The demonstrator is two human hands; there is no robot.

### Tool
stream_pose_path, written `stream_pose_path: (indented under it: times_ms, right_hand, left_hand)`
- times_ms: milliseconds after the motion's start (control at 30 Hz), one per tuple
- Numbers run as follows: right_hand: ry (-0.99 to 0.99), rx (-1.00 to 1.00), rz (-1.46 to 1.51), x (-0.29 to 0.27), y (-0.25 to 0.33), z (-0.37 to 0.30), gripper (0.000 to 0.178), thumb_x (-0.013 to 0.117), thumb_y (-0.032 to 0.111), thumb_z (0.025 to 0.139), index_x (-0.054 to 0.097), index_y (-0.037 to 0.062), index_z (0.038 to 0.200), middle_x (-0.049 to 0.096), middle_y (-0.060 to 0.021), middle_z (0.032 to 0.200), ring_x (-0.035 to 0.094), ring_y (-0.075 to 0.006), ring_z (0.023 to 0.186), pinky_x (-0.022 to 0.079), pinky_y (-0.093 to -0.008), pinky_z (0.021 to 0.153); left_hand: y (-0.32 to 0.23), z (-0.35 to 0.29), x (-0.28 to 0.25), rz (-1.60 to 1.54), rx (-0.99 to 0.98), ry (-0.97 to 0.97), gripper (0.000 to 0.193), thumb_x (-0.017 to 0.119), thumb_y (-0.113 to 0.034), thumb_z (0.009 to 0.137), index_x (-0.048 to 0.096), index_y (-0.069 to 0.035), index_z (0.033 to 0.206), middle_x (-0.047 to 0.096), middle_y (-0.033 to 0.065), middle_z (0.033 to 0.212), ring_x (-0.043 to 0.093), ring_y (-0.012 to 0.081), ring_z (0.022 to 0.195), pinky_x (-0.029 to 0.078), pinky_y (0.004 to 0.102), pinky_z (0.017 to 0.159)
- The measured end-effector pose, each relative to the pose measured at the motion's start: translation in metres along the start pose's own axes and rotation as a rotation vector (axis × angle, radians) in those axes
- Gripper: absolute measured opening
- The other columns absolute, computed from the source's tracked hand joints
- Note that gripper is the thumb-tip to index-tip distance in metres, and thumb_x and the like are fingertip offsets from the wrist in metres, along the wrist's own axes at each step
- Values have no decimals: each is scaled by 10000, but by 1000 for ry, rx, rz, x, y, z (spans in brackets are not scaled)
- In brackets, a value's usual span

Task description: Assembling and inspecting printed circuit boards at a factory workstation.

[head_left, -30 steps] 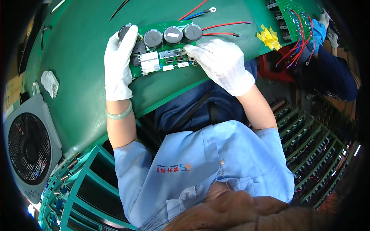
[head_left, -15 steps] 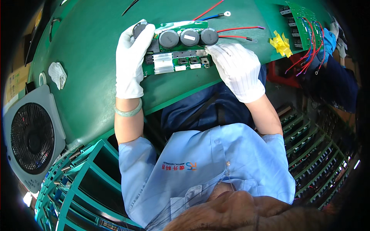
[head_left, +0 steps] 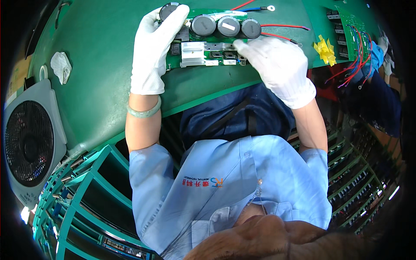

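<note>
A green circuit board (head_left: 200, 12) lies on the green work table. Large black round capacitors (head_left: 203, 26) stand along it, with a silver finned heat sink (head_left: 192, 54) and a metal strip (head_left: 213, 46) on the near side. My left hand (head_left: 157, 54), in a white glove, is closed around the board's left end, its thumb by the leftmost capacitor. Over the right end is my right hand (head_left: 279, 69), also gloved and slightly blurred. Its fingers are pinched together at the end of the metal strip; whatever they hold is hidden.
Red wires (head_left: 284, 26) and a blue wire (head_left: 251, 9) extend from the board. Yellow tape pieces (head_left: 324, 50) sit to the right, near another wired circuit board (head_left: 353, 26) and a co-worker's blue-gloved hand (head_left: 376, 56). At left are a crumpled white glove (head_left: 61, 67) and a fan (head_left: 29, 143).
The board and table appear shifted up and to the right in the view. My right hand has turned slightly at the metal strip, and my left hand keeps its hold on the board.
</note>
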State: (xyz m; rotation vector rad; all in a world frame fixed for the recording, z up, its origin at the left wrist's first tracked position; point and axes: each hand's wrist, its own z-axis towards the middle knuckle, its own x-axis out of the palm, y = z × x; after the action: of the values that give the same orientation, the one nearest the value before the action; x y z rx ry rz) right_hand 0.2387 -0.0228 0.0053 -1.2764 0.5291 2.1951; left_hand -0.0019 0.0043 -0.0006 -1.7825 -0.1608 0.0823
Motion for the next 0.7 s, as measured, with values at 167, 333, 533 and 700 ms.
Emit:
stream_pose_path:
  times_ms: [167, 333, 533, 700]
  right_hand:
    - [-77, 61, 20, -2, -3, -7, 258, 628, 90, 738, 673, 96, 992, 668, -51, 860, 640, -217, 751, 512, -321, 628]
    - [-47, 218, 112, 0, 4, -22, 260, 700, 84, 716, 679, 89, 976, 672, -63, 868, 638, -230, 743, 515, -321, 632]
    - [-174, 405, 203, 2, 7, -45, 300, 727, 75, 718, 680, 78, 1014, 670, -72, 848, 624, -237, 718, 508, -314, 618]
    - [-86, 385, 262, -10, 6, -50, 281, 664, 55, 804, 647, 34, 1084, 681, -110, 885, 616, -252, 731, 508, -319, 638]
  left_hand:
    - [11, 7, -6, -35, -5, -10, 442, 678, -252, 877, 567, 29, 1199, 622, 51, 1020, 579, 112, 912, 460, 235, 834]
    - [5, -1, -6, 77, 148, 19, 417, 659, -146, 881, 548, 14, 1250, 578, 23, 1034, 544, 77, 911, 445, 202, 834]
    - [-7, -12, 0, 129, 262, 32, 412, 619, -42, 852, 548, -7, 1256, 565, 12, 1015, 495, 43, 843, 428, 176, 779]
    - [-12, -10, 0, 49, 250, 71, 549, 726, 32, 751, 500, 8, 1251, 577, 75, 1021, 574, 102, 867, 502, 234, 769]
